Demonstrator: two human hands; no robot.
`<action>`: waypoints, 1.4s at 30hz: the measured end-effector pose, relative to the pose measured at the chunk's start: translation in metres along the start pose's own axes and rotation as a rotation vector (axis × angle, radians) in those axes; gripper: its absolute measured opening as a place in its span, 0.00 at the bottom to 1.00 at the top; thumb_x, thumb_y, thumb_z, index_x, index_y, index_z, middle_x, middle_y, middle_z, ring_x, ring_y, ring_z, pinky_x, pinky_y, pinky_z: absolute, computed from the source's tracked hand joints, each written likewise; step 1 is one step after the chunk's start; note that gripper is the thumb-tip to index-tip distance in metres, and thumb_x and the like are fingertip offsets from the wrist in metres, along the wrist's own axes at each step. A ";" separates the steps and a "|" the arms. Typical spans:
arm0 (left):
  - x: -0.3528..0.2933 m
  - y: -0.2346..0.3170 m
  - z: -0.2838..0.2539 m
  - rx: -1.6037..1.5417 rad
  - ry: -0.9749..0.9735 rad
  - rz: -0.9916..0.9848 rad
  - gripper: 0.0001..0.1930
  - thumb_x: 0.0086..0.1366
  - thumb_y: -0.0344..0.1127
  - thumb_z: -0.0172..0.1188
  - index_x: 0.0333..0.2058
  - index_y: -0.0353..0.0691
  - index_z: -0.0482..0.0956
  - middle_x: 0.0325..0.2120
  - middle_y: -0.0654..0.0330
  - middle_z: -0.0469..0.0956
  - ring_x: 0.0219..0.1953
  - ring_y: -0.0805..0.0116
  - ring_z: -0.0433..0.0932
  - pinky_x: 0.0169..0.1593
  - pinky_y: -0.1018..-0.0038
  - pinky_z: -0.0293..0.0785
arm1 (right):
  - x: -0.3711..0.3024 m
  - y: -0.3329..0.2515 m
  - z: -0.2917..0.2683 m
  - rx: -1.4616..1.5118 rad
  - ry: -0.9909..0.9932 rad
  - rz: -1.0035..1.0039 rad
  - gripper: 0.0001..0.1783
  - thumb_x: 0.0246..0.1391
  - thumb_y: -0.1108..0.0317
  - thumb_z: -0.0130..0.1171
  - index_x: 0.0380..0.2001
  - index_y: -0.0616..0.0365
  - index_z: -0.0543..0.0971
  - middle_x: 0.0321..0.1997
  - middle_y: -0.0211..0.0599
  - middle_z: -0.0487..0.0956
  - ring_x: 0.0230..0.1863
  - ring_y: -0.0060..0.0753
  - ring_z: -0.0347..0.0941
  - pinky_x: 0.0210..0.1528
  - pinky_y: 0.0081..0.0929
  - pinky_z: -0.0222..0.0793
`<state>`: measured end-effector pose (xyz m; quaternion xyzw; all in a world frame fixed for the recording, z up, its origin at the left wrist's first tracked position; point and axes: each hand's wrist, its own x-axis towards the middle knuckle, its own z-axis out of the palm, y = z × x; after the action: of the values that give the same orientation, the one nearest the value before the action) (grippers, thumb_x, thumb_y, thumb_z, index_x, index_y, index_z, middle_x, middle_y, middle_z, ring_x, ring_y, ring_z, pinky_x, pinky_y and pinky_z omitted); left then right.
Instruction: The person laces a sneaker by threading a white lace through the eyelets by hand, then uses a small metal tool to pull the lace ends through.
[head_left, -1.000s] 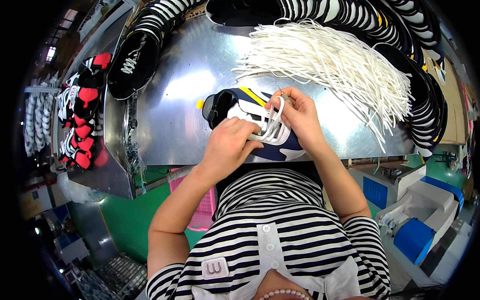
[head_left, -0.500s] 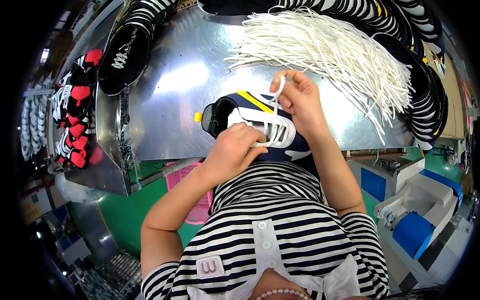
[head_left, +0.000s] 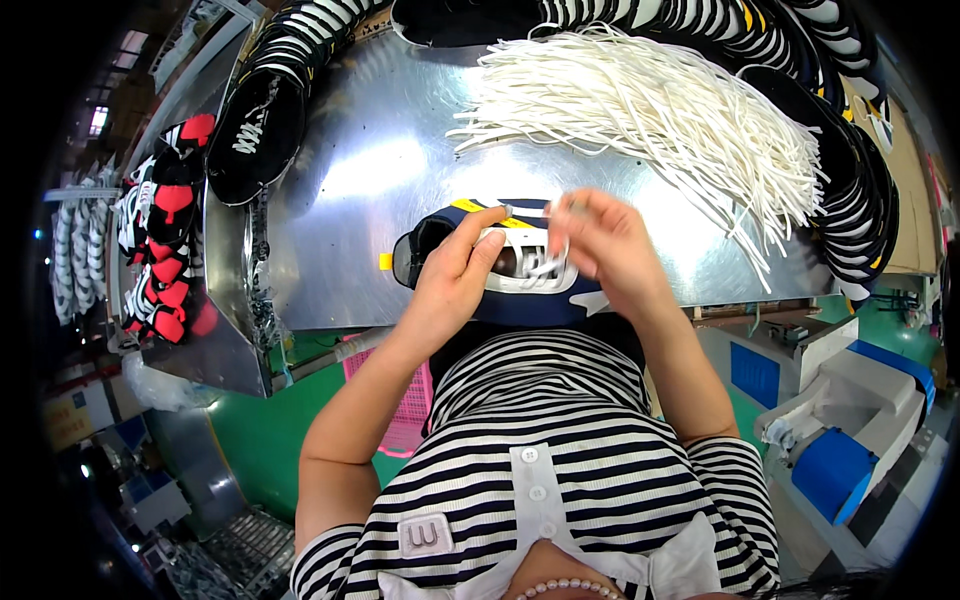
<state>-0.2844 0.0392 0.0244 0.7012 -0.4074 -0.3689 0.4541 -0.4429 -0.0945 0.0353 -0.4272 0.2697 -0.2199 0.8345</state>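
Observation:
A navy shoe upper with white and yellow panels lies on its side-to-side length in front of me, heel to the left. White shoelace crosses its lower eyelets. My left hand grips the upper near its opening, thumb on the white part and index finger stretched to the far eyelet edge by the yellow stripe. Over the toe end, my right hand pinches the shoelace, its fingers smeared by motion. A short stretch of lace runs between the two hands. The left hand's other fingers are hidden.
Loose white laces lie heaped on the metal table. Rows of nested shoe uppers line its left and far sides. Red, black and white pieces stand at far left. A pink basket sits below the table edge.
My left hand has moved from the near side of the lacing to the far eyelet edge. My right hand has come down and nearer. The upper has tilted, showing more of its inside.

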 end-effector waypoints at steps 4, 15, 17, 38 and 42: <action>-0.004 0.000 0.014 0.122 0.159 0.103 0.14 0.70 0.40 0.55 0.48 0.40 0.79 0.32 0.51 0.78 0.33 0.60 0.74 0.41 0.69 0.70 | -0.021 0.010 -0.001 -0.176 -0.016 0.182 0.08 0.60 0.68 0.60 0.39 0.61 0.77 0.22 0.32 0.78 0.13 0.09 0.56 0.15 0.11 0.46; -0.011 0.001 0.027 0.342 0.287 0.232 0.18 0.58 0.39 0.67 0.46 0.41 0.81 0.29 0.54 0.77 0.34 0.57 0.72 0.43 0.66 0.66 | -0.027 0.021 0.010 -0.400 0.113 0.075 0.14 0.56 0.72 0.61 0.41 0.59 0.66 0.20 0.32 0.80 0.13 0.14 0.65 0.13 0.15 0.56; -0.011 -0.001 0.025 0.347 0.302 0.236 0.17 0.59 0.39 0.67 0.45 0.41 0.81 0.29 0.54 0.77 0.33 0.57 0.72 0.43 0.65 0.66 | -0.028 0.028 0.011 -0.399 0.133 0.018 0.14 0.57 0.72 0.61 0.41 0.59 0.66 0.21 0.32 0.80 0.13 0.14 0.65 0.13 0.15 0.57; -0.013 0.006 0.031 0.431 0.337 0.167 0.20 0.50 0.40 0.71 0.44 0.46 0.82 0.28 0.56 0.76 0.34 0.56 0.72 0.44 0.64 0.67 | -0.051 0.006 0.010 -0.791 0.079 -0.083 0.09 0.61 0.70 0.58 0.40 0.63 0.71 0.28 0.46 0.81 0.27 0.38 0.78 0.31 0.30 0.71; -0.013 0.004 0.030 0.456 0.329 0.194 0.21 0.51 0.39 0.71 0.45 0.44 0.82 0.29 0.56 0.77 0.35 0.58 0.72 0.44 0.66 0.67 | -0.047 0.004 0.010 -0.826 0.062 -0.086 0.07 0.61 0.71 0.57 0.37 0.64 0.73 0.26 0.44 0.81 0.22 0.35 0.77 0.26 0.30 0.70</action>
<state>-0.3169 0.0398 0.0205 0.7932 -0.4660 -0.1042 0.3780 -0.4714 -0.0580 0.0493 -0.7300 0.3421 -0.1407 0.5747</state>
